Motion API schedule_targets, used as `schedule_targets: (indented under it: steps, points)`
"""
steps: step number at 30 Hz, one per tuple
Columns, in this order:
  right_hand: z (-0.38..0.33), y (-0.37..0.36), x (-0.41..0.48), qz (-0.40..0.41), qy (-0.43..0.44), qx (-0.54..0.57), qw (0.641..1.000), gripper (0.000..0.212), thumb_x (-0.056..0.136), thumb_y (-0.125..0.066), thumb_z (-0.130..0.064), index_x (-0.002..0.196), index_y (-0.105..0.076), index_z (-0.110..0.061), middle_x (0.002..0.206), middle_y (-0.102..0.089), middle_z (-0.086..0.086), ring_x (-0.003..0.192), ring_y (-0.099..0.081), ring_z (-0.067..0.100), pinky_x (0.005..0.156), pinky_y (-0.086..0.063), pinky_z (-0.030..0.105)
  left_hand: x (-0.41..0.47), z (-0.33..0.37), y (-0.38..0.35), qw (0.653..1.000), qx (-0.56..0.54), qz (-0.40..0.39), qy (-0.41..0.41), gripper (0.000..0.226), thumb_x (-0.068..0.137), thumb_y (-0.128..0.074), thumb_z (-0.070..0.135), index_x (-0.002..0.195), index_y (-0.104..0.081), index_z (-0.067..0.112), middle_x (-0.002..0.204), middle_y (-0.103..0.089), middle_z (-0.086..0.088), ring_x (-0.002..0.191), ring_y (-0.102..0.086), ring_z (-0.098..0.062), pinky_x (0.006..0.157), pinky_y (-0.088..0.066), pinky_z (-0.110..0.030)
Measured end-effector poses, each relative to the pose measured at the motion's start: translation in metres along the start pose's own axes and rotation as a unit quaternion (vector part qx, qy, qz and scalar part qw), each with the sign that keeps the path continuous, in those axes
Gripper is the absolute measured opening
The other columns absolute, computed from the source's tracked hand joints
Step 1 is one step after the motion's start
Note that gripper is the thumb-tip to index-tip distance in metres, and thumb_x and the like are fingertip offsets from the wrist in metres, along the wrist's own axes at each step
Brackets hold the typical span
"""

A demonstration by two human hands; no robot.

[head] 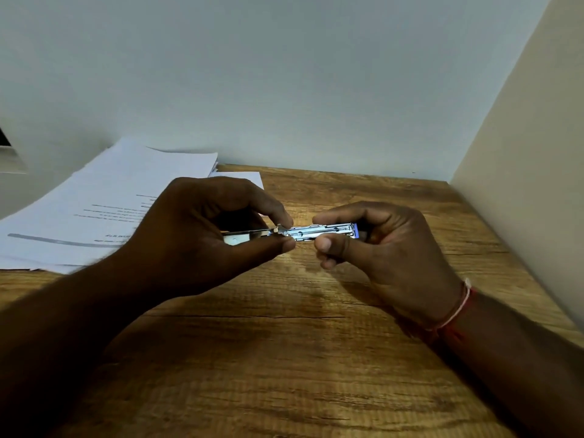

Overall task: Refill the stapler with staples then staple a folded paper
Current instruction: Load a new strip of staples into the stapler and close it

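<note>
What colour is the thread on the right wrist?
The thread is red with a pale strand; head view.

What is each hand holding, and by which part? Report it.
Both hold the small stapler: the right hand grips its blue end, the left hand pinches the metal slide projecting from its other end.

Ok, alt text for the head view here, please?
Two hands hold a small metal stapler above a wooden table: the right hand grips its body, the left hand pinches a thin metal part sticking out of its end. Printed papers lie at the table's back left.
</note>
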State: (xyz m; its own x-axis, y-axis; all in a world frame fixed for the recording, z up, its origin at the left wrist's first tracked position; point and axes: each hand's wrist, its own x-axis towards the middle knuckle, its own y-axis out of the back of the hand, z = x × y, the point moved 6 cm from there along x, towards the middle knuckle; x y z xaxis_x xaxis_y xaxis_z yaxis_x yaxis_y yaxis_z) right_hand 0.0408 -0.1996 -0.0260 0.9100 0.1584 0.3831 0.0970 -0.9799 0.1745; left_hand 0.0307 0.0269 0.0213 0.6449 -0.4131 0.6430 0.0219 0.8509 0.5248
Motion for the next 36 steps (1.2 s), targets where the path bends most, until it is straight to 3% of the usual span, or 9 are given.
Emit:
schedule_targets:
  steps: [4,7,12,18,25,28,31,34,36]
  points:
    - [-0.018,0.002,-0.005,0.045,0.137,-0.22,0.965,0.026,0.083,-0.095,-0.022,0.107,-0.087,-0.023,0.119,-0.079,-0.005,0.116,-0.073,0.021,0.093,-0.06,0.045,0.0,-0.003,-0.001,1.0,-0.007,-0.005,0.0,0.015,0.082,-0.084,0.044,0.094,-0.074,0.044,0.097,-0.081,0.014,0.085,-0.082,-0.006,0.075,-0.063,-0.017]
    - [-0.027,-0.004,-0.011,0.035,0.201,-0.298,0.933,0.016,0.088,-0.094,-0.021,0.102,-0.087,-0.025,0.127,-0.074,-0.005,0.126,-0.066,0.02,0.096,-0.056,0.043,-0.001,-0.005,-0.002,1.0,-0.012,-0.004,0.003,0.019,0.084,-0.09,0.046,0.095,-0.077,0.038,0.095,-0.082,0.012,0.086,-0.083,-0.008,0.077,-0.066,-0.022]
    - [-0.025,-0.01,-0.011,0.03,0.179,-0.37,0.911,0.013,0.092,-0.089,-0.027,0.104,-0.086,-0.03,0.129,-0.071,-0.011,0.127,-0.061,0.016,0.099,-0.052,0.036,-0.002,-0.01,-0.006,1.0,0.007,-0.008,0.008,0.015,0.085,-0.089,0.032,0.095,-0.084,0.023,0.094,-0.083,0.006,0.086,-0.082,-0.011,0.078,-0.061,-0.015]
    - [-0.022,-0.02,-0.012,0.019,0.172,-0.431,0.886,0.014,0.094,-0.084,-0.029,0.107,-0.085,-0.031,0.125,-0.071,-0.014,0.118,-0.057,0.012,0.096,-0.044,0.024,-0.003,-0.02,-0.01,0.999,0.024,-0.012,0.031,0.014,0.083,-0.093,0.025,0.094,-0.086,0.02,0.094,-0.083,0.007,0.083,-0.08,-0.01,0.078,-0.055,-0.009]
    - [-0.01,-0.035,-0.009,-0.021,0.146,-0.494,0.857,0.007,0.095,-0.077,-0.029,0.101,-0.076,-0.027,0.121,-0.067,-0.008,0.117,-0.055,0.021,0.096,-0.052,0.045,-0.004,-0.03,-0.022,0.994,0.07,-0.066,0.044,0.014,0.087,-0.095,0.023,0.095,-0.087,0.03,0.095,-0.082,0.014,0.091,-0.08,-0.008,0.08,-0.059,-0.013]
    - [-0.008,-0.04,-0.008,-0.034,0.153,-0.528,0.835,0.009,0.096,-0.074,-0.029,0.103,-0.073,-0.025,0.119,-0.064,-0.004,0.114,-0.054,0.023,0.093,-0.053,0.047,-0.004,-0.032,-0.026,0.993,0.075,-0.078,0.044,0.013,0.088,-0.094,0.023,0.096,-0.088,0.029,0.095,-0.082,0.013,0.093,-0.079,-0.009,0.081,-0.058,-0.011]
    - [-0.004,-0.039,-0.006,-0.052,0.12,-0.496,0.858,0.012,0.094,-0.079,-0.035,0.1,-0.07,-0.032,0.114,-0.06,-0.01,0.112,-0.052,0.017,0.099,-0.051,0.044,-0.006,-0.033,-0.027,0.993,0.066,-0.085,0.054,0.013,0.086,-0.094,0.021,0.095,-0.088,0.028,0.094,-0.082,0.013,0.093,-0.079,-0.009,0.079,-0.057,-0.01]
    - [0.004,-0.025,-0.003,-0.067,0.014,-0.296,0.953,0.034,0.079,-0.096,-0.039,0.096,-0.066,-0.034,0.11,-0.063,-0.013,0.108,-0.06,0.012,0.092,-0.055,0.037,-0.007,-0.035,-0.027,0.993,0.061,-0.074,0.062,0.016,0.084,-0.096,0.022,0.096,-0.087,0.029,0.095,-0.083,0.012,0.091,-0.08,-0.011,0.079,-0.063,-0.022]
    - [0.002,-0.015,-0.002,-0.046,0.02,-0.297,0.954,0.05,0.072,-0.1,-0.041,0.108,-0.064,-0.038,0.116,-0.064,-0.017,0.112,-0.061,0.009,0.093,-0.054,0.033,-0.007,-0.037,-0.024,0.994,0.064,-0.055,0.069,0.017,0.084,-0.097,0.023,0.096,-0.087,0.03,0.097,-0.083,0.01,0.089,-0.081,-0.013,0.08,-0.064,-0.031]
